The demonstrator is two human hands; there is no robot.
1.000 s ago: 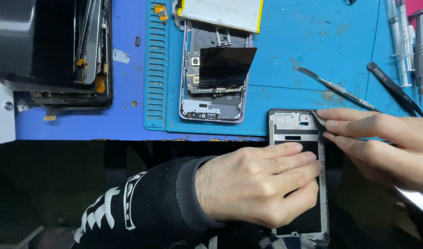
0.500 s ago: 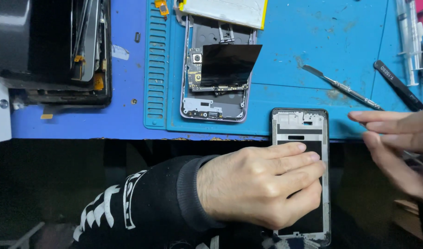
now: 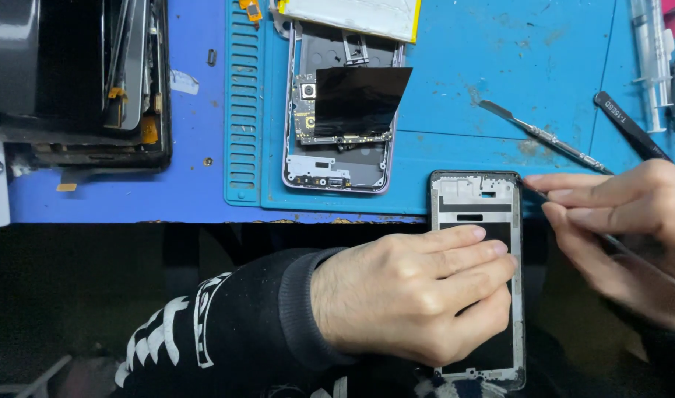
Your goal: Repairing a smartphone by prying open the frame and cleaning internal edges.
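The black, silver-rimmed phone frame (image 3: pixel 477 221) is pinned flat by the left hand (image 3: pixel 411 298) — long axis pointing away. A thin metal tool (image 3: pixel 535 190) is pinched by the right hand (image 3: pixel 624 236), nearer — at the frame's upper right edge.

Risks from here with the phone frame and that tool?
1. The phone frame hangs over the edge of the blue mat, pinned only by the left hand; easing off might let it tip or slide.
2. The thin tool in the right hand points at the frame's upper right edge; a slip could scratch it or jab the left fingers.
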